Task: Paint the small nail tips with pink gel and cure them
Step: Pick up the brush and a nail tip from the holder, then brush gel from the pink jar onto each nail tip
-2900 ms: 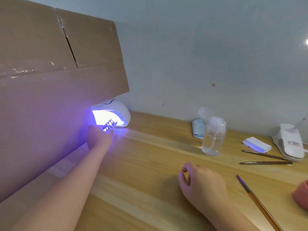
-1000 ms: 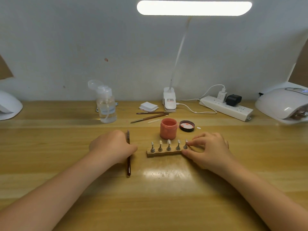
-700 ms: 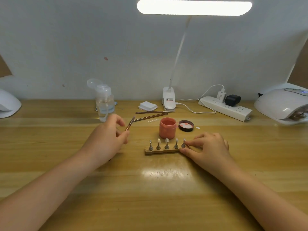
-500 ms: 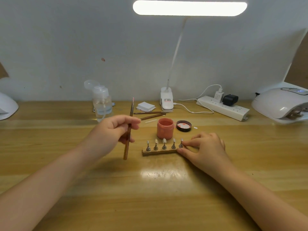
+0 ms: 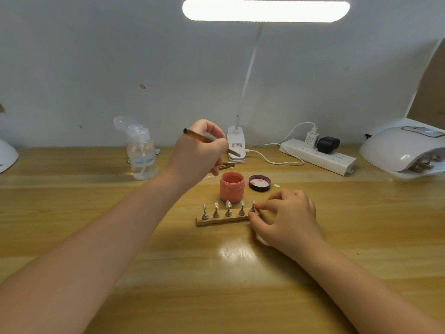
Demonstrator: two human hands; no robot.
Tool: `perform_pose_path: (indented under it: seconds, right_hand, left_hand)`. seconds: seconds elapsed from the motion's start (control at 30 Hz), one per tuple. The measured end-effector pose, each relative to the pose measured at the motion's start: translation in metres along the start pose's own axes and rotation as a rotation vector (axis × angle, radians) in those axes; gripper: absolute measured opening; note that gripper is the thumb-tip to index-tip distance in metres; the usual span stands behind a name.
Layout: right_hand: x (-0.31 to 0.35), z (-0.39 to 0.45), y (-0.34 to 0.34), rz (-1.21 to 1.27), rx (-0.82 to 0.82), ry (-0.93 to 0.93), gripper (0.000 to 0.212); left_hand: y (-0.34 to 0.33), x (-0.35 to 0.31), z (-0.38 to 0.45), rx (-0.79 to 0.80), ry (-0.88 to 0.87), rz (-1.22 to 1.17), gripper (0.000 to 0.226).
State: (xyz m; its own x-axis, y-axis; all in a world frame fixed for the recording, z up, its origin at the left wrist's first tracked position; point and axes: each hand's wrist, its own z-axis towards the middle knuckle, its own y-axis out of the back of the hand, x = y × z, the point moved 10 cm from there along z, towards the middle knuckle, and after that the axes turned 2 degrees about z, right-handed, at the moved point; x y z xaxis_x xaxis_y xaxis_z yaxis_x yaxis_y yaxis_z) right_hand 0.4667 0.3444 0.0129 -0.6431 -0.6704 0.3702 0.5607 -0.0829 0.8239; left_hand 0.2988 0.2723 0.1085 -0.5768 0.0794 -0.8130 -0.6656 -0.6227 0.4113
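A wooden strip carries several small nail tips on metal stands at the table's middle. My right hand pinches the strip's right end and the rightmost stand. My left hand is raised above and left of the open pink gel jar and grips a thin brown brush, whose tip points right toward the lamp base. The jar's black lid lies just right of the jar.
A white curing lamp sits at the far right, another curing lamp at the left edge. A clear pump bottle, desk lamp base, power strip and spare brushes line the back of the wooden table.
My left hand picked the brush up from the table, turned it and lifted it toward the jar. My right hand stayed on the strip's right end.
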Motion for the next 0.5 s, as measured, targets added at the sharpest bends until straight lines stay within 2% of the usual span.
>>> perform_pose_path:
  seconds: [0.1,0.17,0.37,0.5]
  right_hand:
    - [0.002,0.000,0.001,0.024,-0.018,0.018,0.035]
    - [0.003,0.000,0.000,0.017,-0.015,0.026,0.036]
    - [0.005,-0.001,-0.002,0.022,-0.004,0.037,0.046]
    - [0.004,0.000,-0.001,0.030,-0.014,0.032,0.043]
  left_hand:
    - [-0.010,0.003,0.012,0.103,0.081,0.080,0.008]
    - [-0.007,0.006,0.017,0.106,0.118,0.105,0.008]
    - [-0.012,0.004,0.025,0.129,0.079,0.307,0.009]
    - [-0.019,0.007,0.028,0.148,0.101,0.338,0.013]
